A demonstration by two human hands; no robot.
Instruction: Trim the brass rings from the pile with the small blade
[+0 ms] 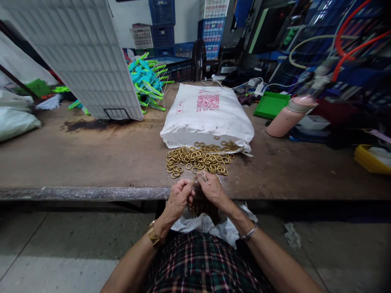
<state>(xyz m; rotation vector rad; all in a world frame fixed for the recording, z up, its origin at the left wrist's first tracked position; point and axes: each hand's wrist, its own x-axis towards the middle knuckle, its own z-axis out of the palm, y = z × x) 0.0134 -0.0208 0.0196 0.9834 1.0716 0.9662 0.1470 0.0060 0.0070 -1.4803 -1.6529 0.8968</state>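
Observation:
My left hand (179,198) is closed at the table's front edge, thumb and fingers pinching what looks like a brass-coloured ring, mostly hidden by the fingertips. Touching it from the right, my right hand (213,189) is also closed; a thin greyish metal piece shows at its fingers, too small to name. Just beyond both hands lies a heap of brass-coloured rings (198,158) on the brown table (122,162). Below the hands, more rings (198,209) lie in a white bag (200,224) at my lap, partly covered by my right hand and its shadow.
Behind the heap lies a full white sack (207,116) with red print. A tall white ribbed panel (82,57) stands at left, beside green and turquoise plastic pieces (149,81). To the right are a green tray (271,104), a pink bottle (284,120) and a yellow container (371,158).

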